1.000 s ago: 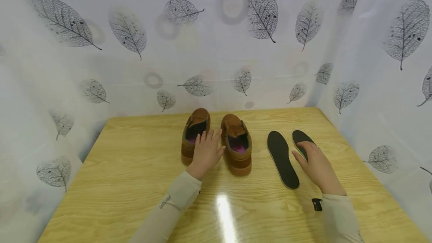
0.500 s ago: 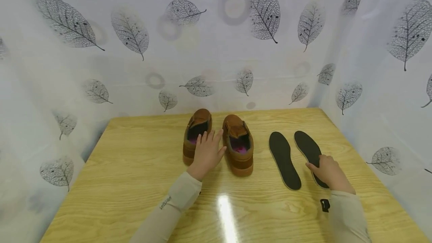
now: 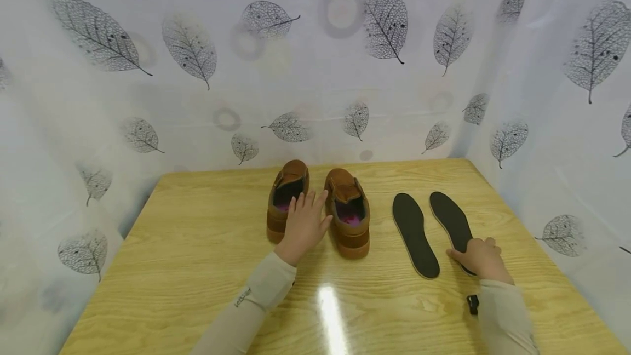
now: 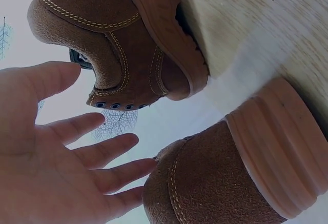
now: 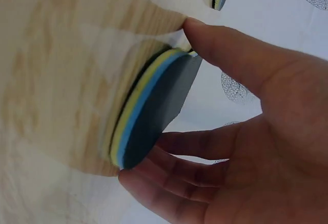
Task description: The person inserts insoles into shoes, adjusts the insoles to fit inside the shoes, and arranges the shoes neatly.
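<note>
Two brown leather shoes stand side by side with purple showing inside: a left shoe (image 3: 294,170) and a right shoe (image 3: 351,239). My left hand (image 3: 303,228) is held between and over their heel ends, fingers spread and straight. In the left wrist view its fingertips overlap the heel of the lower shoe (image 4: 205,178). On the right lie two black insoles, a left insole (image 3: 416,234) and a right insole (image 3: 449,216). My right hand (image 3: 482,257) holds the near end of the right insole by its edges, thumb on one side, curled fingers on the other. Yellow and blue layers show along its edge (image 5: 148,93).
Everything lies on a light wood table (image 3: 212,267). A white curtain (image 3: 315,70) printed with leaves hangs behind it and along both sides. The left insole lies close beside the right hand.
My right hand has come down and toward me, from over the right insole's middle to its near end, and now has its edges between thumb and fingers. My left hand has stayed between the shoes.
</note>
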`<action>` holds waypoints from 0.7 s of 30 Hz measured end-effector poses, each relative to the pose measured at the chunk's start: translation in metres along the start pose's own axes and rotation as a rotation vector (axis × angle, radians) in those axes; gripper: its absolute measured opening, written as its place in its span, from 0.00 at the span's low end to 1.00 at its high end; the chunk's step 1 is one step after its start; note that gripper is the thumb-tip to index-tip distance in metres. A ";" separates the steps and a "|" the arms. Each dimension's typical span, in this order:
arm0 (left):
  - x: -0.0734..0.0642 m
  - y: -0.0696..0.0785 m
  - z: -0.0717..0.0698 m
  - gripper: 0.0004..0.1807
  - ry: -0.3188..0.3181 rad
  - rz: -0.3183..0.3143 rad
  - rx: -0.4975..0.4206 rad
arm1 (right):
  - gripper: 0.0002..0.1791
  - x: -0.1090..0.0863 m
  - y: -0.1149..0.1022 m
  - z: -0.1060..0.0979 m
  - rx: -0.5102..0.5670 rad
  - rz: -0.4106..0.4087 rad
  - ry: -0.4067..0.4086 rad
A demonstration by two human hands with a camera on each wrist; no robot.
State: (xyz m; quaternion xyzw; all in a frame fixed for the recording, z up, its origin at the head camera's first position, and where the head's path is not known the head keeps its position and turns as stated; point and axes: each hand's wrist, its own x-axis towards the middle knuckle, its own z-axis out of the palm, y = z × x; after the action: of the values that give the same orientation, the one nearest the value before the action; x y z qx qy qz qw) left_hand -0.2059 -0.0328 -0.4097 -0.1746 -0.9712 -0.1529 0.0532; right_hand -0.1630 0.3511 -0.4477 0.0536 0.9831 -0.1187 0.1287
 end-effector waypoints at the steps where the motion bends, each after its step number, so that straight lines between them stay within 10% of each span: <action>1: 0.000 0.000 0.000 0.32 0.004 0.001 0.002 | 0.37 0.001 -0.001 0.000 0.003 -0.001 0.010; 21: -0.001 -0.001 -0.001 0.32 -0.002 -0.005 -0.001 | 0.33 -0.008 -0.005 0.002 0.120 0.092 0.079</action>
State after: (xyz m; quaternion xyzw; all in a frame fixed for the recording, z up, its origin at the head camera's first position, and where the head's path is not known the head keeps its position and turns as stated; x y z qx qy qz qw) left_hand -0.2054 -0.0339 -0.4095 -0.1723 -0.9716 -0.1533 0.0519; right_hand -0.1553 0.3452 -0.4463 0.1110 0.9750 -0.1691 0.0917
